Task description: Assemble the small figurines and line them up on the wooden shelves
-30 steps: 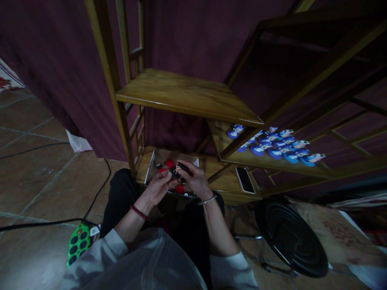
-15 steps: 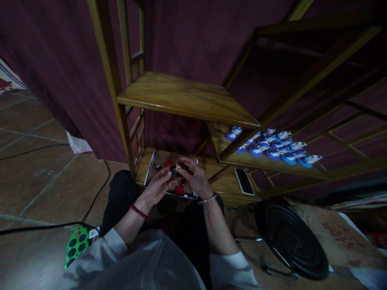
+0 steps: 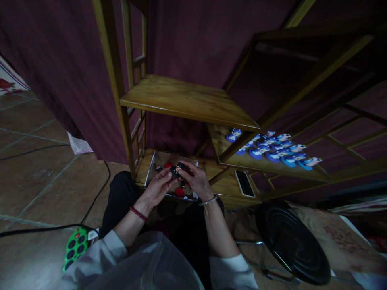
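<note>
Head view: a green power strip point(image 3: 75, 248) lay on the floor point(image 3: 39, 193) at lower left. Just below frame centre stood a shallow box point(image 3: 149, 170). Over it, the left hand point(image 3: 155, 189) had its fingers nearly closed around a small black figurine point(image 3: 174, 172), while the right hand point(image 3: 198, 183) pinched its other end. Right of centre lay a phone point(image 3: 244, 183), then blue-purple figurines point(image 3: 273, 156), and at lower right a black stool point(image 3: 292, 241).

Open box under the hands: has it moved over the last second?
No: the open box shows no visible shift against the left wooden post.
</note>
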